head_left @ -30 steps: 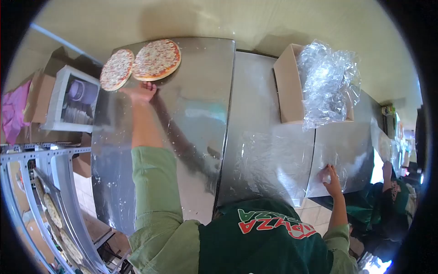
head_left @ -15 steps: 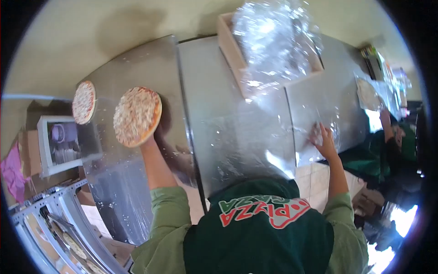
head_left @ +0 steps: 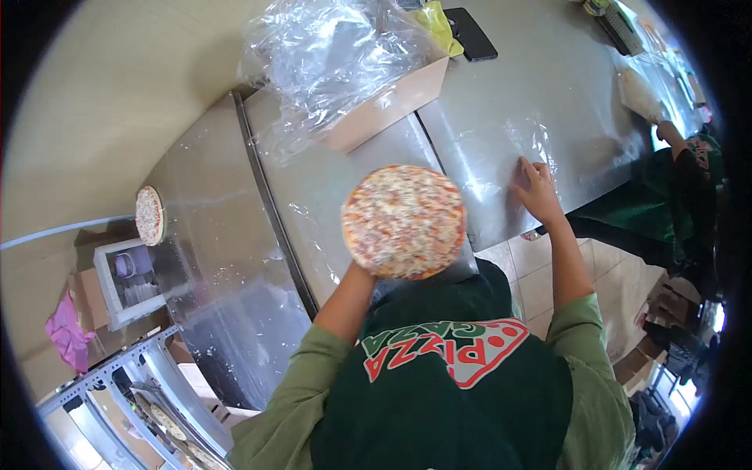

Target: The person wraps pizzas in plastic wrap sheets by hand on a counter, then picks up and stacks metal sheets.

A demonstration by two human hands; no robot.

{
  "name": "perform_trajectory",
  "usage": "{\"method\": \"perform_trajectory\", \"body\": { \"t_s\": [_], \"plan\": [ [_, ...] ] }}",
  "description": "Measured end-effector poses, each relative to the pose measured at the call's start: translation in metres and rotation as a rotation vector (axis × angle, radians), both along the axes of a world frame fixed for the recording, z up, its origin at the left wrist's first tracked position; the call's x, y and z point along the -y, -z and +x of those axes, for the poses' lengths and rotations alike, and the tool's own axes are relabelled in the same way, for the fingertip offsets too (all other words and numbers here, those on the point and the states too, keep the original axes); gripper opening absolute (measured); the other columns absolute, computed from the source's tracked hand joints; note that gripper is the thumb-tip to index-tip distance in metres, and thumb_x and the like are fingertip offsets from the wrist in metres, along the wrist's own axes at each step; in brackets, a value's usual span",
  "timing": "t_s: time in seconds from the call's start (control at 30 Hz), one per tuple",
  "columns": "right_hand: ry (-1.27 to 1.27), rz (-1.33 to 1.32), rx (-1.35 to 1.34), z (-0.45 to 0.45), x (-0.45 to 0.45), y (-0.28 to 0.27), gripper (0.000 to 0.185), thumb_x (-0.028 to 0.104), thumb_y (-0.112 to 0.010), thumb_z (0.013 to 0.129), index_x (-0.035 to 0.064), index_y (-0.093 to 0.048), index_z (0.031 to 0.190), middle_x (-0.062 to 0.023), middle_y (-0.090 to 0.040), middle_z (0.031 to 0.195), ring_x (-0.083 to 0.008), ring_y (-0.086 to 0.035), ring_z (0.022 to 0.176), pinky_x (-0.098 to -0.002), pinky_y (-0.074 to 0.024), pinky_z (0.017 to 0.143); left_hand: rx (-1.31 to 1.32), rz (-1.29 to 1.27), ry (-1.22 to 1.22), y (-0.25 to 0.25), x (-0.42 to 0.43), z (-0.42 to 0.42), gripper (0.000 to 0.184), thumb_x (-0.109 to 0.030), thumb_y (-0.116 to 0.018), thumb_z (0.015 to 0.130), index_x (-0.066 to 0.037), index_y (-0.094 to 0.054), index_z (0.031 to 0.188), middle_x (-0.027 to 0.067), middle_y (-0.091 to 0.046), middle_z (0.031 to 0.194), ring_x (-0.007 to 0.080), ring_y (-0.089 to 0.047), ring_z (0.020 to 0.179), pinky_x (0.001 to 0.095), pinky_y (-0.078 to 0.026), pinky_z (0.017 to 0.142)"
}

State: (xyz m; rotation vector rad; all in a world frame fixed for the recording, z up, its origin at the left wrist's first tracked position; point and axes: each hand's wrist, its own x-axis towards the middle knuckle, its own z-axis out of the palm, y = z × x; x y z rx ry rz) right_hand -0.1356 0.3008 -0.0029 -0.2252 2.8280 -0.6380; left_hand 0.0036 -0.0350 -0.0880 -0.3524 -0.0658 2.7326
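Note:
A round topped pizza [head_left: 404,222] is held up in front of my body, over the near edge of the metal table [head_left: 211,227]. My left hand [head_left: 365,272] is beneath it; the pizza hides the fingers. Further right, my right hand [head_left: 539,192] rests at a thin clear plastic bag [head_left: 540,149] lying on the table, with its fingers apart at the bag's near side. A second topped pizza [head_left: 150,215] lies at the far left of the table.
A cardboard box [head_left: 392,106] heaped with clear plastic bags [head_left: 321,59] stands at the back. Beside it are a yellow cloth [head_left: 440,30] and a black flat object [head_left: 472,35]. A white-framed box [head_left: 129,282] and metal rack [head_left: 141,368] stand left. A co-worker's hand [head_left: 670,133] is at right.
One pizza has been lifted from the left table on my left hand and carried right, in front of my body. The view has turned right. My right hand stays by the plastic bag.

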Motion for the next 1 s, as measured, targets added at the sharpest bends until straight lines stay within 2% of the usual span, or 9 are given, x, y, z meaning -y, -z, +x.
{"method": "perform_trajectory", "body": {
  "t_s": [0.2, 0.5, 0.53, 0.57, 0.6, 0.63, 0.7, 0.77, 1.0],
  "plan": [
    [0.038, -0.162, 0.035, 0.0, -0.009, 0.005, 0.054, 0.023, -0.063, 0.071, 0.0065, -0.049, 0.121, -0.0195, -0.045, 0.116, -0.0354, -0.045, 0.107, -0.0381, -0.038, 0.092, -0.007, 0.056, 0.094, 0.003, -0.064, -0.043, 0.058, -0.049, -0.032, 0.089, -0.01, -0.034, 0.131, 0.0125, -0.038, 0.133, 0.0313, -0.041, 0.118, 0.0498, -0.037, 0.095],
    [0.116, -0.246, -0.336, 0.031, 0.046, -0.02, 0.03, 0.01, -0.055, 0.076, 0.0051, -0.055, 0.106, -0.0174, -0.052, 0.102, -0.0314, -0.054, 0.092, -0.038, -0.045, 0.079, 0.443, -0.805, 0.069, -0.068, 0.0, -0.001, 0.052, -0.042, -0.033, 0.092, -0.002, -0.041, 0.124, 0.0146, -0.047, 0.123, 0.0271, -0.047, 0.111, 0.0416, -0.041, 0.091],
    [-0.075, -0.239, -0.358, 0.043, 0.067, -0.001, 0.028, 0.012, -0.055, 0.078, 0.0059, -0.055, 0.105, -0.0165, -0.052, 0.101, -0.0306, -0.054, 0.09, -0.0399, -0.0447, 0.077, 0.332, -1.004, 0.091, -0.059, 0.033, 0.005, 0.048, -0.038, -0.037, 0.092, -0.002, -0.041, 0.123, 0.0137, -0.049, 0.12, 0.026, -0.047, 0.11, 0.0401, -0.04, 0.092],
    [0.046, -0.5, 0.053, 0.061, 0.111, -0.001, 0.03, 0.017, -0.056, 0.077, 0.0065, -0.055, 0.105, -0.0158, -0.053, 0.1, -0.0293, -0.054, 0.093, -0.0401, -0.0447, 0.078, 0.212, -1.193, 0.116, -0.048, 0.065, 0.011, 0.044, -0.034, -0.041, 0.092, -0.002, -0.041, 0.121, 0.0128, -0.05, 0.118, 0.0249, -0.047, 0.109, 0.0385, -0.038, 0.093],
    [-0.3, -0.143, 0.176, 0.081, 0.157, -0.01, 0.035, 0.016, -0.059, 0.075, 0.0036, -0.054, 0.107, -0.0145, -0.053, 0.1, -0.0304, -0.052, 0.094, -0.0392, -0.0444, 0.079, 0.152, -1.614, 0.102, -0.056, 0.085, 0.009, 0.04, -0.031, -0.047, 0.089, -0.001, -0.044, 0.117, 0.013, -0.053, 0.112, 0.0257, -0.05, 0.104, 0.0386, -0.039, 0.09],
    [-0.645, -0.455, 0.015, 0.109, 0.185, -0.003, 0.036, 0.018, -0.062, 0.073, 0.0033, -0.055, 0.105, -0.0144, -0.053, 0.101, -0.0303, -0.052, 0.097, -0.0396, -0.0445, 0.08, 0.071, -2.032, 0.072, -0.064, 0.101, 0.001, 0.037, -0.027, -0.052, 0.087, -0.001, -0.048, 0.112, 0.0133, -0.056, 0.105, 0.0265, -0.053, 0.099, 0.0386, -0.04, 0.087],
    [-1.008, -0.373, 0.173, 0.15, 0.241, -0.012, 0.032, 0.02, -0.061, 0.074, 0.0014, -0.055, 0.099, -0.0143, -0.054, 0.096, -0.0303, -0.054, 0.094, -0.0404, -0.0457, 0.076, -0.326, -2.878, -0.298, -0.049, 0.126, -0.009, 0.03, -0.024, -0.061, 0.08, 0.0, -0.055, 0.097, 0.0147, -0.06, 0.093, 0.0297, -0.057, 0.086, 0.0396, -0.044, 0.078],
    [-1.176, -0.511, -0.291, 0.19, 0.275, 0.047, 0.023, 0.018, -0.054, 0.078, 0.0022, -0.055, 0.094, -0.0138, -0.054, 0.088, -0.0296, -0.057, 0.084, -0.041, -0.0466, 0.073, -0.443, -2.884, -0.06, -0.044, 0.147, -0.016, 0.029, -0.023, -0.062, 0.077, 0.001, -0.056, 0.093, 0.0158, -0.06, 0.089, 0.0316, -0.058, 0.082, 0.04, -0.045, 0.075],
    [-1.049, -0.553, 0.059, 0.184, 0.295, 0.029, 0.017, 0.016, -0.054, 0.076, 0.0026, -0.056, 0.085, -0.0151, -0.057, 0.084, -0.0303, -0.059, 0.072, -0.0403, -0.0487, 0.063, -0.244, -2.305, 0.756, -0.07, 0.204, -0.034, 0.026, -0.022, -0.062, 0.076, -0.002, -0.054, 0.091, 0.0118, -0.061, 0.084, 0.0253, -0.06, 0.071, 0.035, -0.047, 0.068]
  ]
}}
